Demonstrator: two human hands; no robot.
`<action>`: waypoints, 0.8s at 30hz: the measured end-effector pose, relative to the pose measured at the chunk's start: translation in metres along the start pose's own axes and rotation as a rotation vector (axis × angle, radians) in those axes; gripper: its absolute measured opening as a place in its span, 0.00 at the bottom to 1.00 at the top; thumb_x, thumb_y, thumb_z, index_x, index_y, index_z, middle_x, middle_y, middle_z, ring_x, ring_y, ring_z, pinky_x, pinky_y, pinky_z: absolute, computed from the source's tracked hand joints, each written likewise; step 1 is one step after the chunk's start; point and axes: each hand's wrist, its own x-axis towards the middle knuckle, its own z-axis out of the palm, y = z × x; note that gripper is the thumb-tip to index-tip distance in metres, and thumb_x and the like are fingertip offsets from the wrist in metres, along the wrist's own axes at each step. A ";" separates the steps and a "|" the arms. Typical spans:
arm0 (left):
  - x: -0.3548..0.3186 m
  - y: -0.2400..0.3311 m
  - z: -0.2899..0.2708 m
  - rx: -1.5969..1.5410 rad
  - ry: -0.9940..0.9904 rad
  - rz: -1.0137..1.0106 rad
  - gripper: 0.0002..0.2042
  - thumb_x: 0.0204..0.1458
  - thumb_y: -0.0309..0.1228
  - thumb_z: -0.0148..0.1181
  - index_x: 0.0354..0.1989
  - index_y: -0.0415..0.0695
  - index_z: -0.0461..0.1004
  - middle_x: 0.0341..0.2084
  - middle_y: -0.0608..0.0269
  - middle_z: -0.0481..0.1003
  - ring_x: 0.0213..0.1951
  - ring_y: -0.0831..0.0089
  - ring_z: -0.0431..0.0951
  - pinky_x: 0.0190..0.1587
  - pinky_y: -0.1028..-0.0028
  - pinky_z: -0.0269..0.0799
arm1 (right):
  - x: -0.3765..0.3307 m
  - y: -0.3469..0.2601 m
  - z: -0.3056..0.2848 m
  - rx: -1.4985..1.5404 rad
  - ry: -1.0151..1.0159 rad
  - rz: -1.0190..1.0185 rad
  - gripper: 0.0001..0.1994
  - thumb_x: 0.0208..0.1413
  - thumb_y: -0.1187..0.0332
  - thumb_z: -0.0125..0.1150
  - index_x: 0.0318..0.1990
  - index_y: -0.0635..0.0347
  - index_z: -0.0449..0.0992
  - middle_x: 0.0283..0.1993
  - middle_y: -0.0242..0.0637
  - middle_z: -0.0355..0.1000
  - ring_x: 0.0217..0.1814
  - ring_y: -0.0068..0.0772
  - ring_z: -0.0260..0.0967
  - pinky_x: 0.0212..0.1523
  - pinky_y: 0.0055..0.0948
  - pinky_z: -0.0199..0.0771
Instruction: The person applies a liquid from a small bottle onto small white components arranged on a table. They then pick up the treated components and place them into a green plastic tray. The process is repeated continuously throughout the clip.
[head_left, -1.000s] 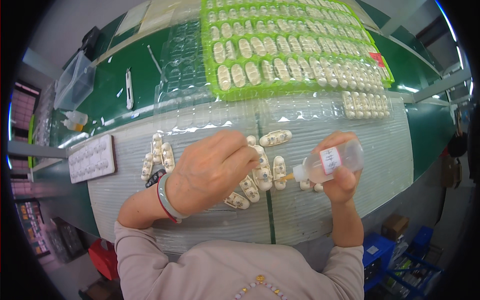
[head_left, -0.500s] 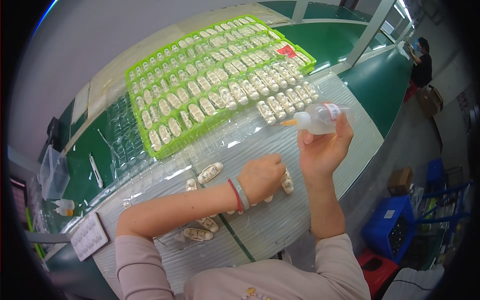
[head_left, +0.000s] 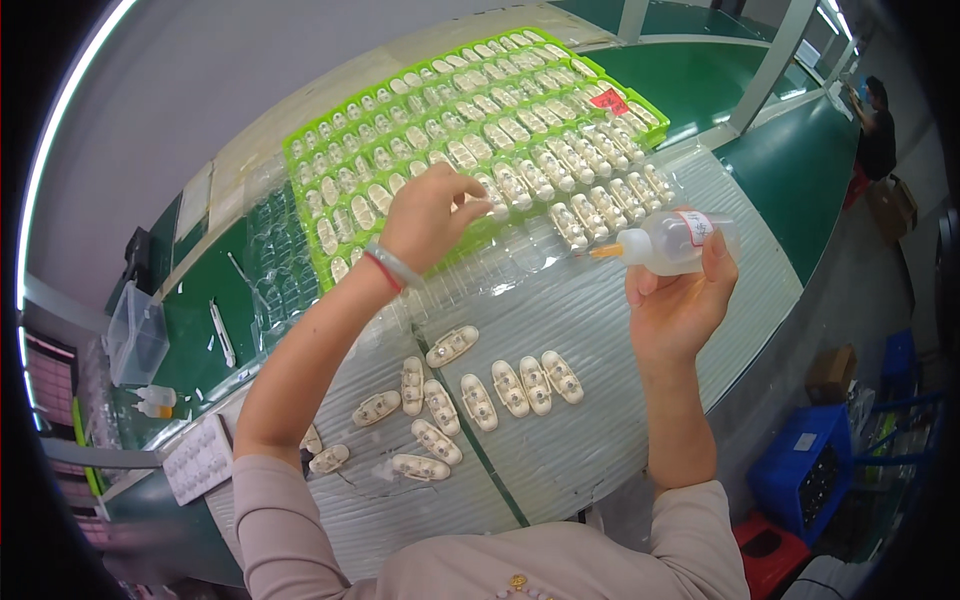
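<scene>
Assembly workshop, lime parts tray (head_left: 655, 129) left of the gripped bottle (head_left: 674, 246), green bench (head_left: 800, 155) and co-worker (head_left: 878, 138) beyond it

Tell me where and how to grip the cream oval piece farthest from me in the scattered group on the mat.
I'd pinch the cream oval piece across the middle of its two long sides, coming down from above. It lies flat and is longer than wide, so that is the narrow span, and bare mat shows along both.

A green table (head_left: 780, 190) carries a utility knife (head_left: 222, 333), clear bin (head_left: 128, 322), lime-green tray (head_left: 484, 237) and ribbed mat (head_left: 590, 440) with loose cream oval pieces (head_left: 478, 402).
</scene>
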 end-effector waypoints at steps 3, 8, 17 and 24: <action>0.020 -0.023 0.008 0.055 -0.039 -0.061 0.07 0.46 0.35 0.60 0.29 0.45 0.79 0.28 0.56 0.71 0.31 0.61 0.74 0.36 0.66 0.69 | 0.000 0.001 -0.004 -0.045 -0.027 -0.008 0.19 0.56 0.53 0.45 0.40 0.62 0.69 0.27 0.35 0.68 0.16 0.21 0.60 0.11 0.20 0.57; 0.025 -0.033 0.025 0.013 -0.081 -0.098 0.06 0.46 0.33 0.60 0.29 0.45 0.79 0.28 0.58 0.71 0.33 0.61 0.73 0.37 0.66 0.68 | -0.002 0.004 0.003 -0.077 0.027 0.023 0.19 0.55 0.53 0.46 0.41 0.62 0.68 0.28 0.35 0.68 0.16 0.21 0.60 0.10 0.19 0.57; 0.007 -0.005 -0.022 -0.034 0.057 0.147 0.05 0.47 0.29 0.60 0.30 0.43 0.77 0.26 0.60 0.70 0.29 0.66 0.72 0.33 0.71 0.68 | -0.002 0.006 0.001 -0.163 -0.059 0.000 0.20 0.54 0.53 0.45 0.41 0.63 0.67 0.28 0.35 0.68 0.15 0.21 0.61 0.10 0.21 0.58; -0.125 0.061 -0.078 -0.150 -0.002 0.064 0.08 0.39 0.22 0.65 0.29 0.44 0.76 0.24 0.62 0.70 0.27 0.68 0.71 0.27 0.74 0.67 | -0.025 0.025 0.008 -0.222 -0.164 0.086 0.21 0.53 0.53 0.47 0.42 0.64 0.65 0.28 0.37 0.68 0.15 0.22 0.61 0.10 0.20 0.58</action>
